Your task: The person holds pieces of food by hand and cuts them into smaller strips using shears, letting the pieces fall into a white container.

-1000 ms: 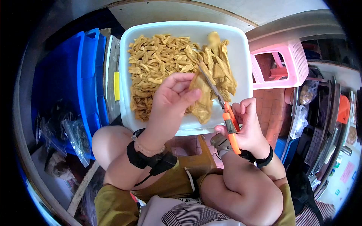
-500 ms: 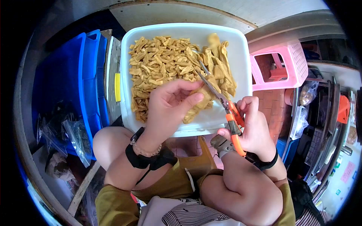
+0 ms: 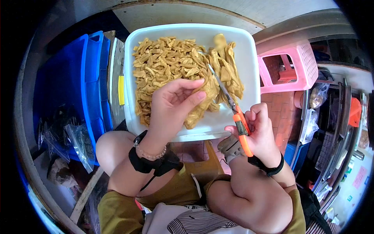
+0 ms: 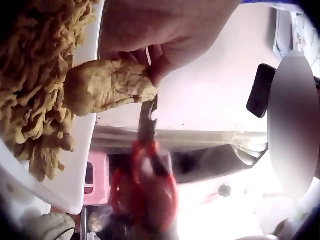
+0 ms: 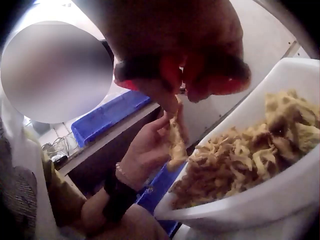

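Observation:
In the head view my left hand pinches a floppy, wrinkled yellow-brown food piece between thumb and fingers over a white tub. My right hand grips orange-handled scissors, fingers round the handles. The blades lie close together, pointing up and away beside the held piece. In the left wrist view the piece hangs flat from the fingertips, and the scissor blade overlaps its edge. Cut strips fill the tub's left side; longer uncut pieces lie at its right.
Stacked blue crates stand left of the tub, with plastic bags against them. A pink stool is on the right, near a shelf with bagged goods. The person's bent knees are just below the tub.
The scissors' blades were spread across the piece half a second ago and are now closer together. The held piece has turned and shifted in the left hand, its lower end swinging left.

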`<act>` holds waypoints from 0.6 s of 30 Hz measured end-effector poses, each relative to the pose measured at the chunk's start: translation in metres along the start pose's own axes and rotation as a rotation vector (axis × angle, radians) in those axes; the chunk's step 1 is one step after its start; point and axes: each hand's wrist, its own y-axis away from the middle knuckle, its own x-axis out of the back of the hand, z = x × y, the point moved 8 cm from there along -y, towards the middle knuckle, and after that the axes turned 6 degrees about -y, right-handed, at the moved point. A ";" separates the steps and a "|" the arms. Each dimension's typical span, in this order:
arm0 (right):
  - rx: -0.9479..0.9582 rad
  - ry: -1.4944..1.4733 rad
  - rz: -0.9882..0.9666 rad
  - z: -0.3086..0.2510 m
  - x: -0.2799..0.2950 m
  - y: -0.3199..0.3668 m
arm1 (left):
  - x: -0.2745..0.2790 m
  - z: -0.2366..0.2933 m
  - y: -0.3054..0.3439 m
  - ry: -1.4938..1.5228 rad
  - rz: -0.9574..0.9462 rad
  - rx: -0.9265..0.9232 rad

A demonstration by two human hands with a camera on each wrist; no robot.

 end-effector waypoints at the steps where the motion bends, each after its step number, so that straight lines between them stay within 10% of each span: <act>1: 0.001 0.000 0.000 0.002 0.000 0.001 | 0.000 0.001 0.000 -0.003 -0.012 -0.008; 18: 0.121 0.033 -0.075 0.002 -0.003 0.003 | 0.001 -0.002 -0.001 0.352 -0.028 0.051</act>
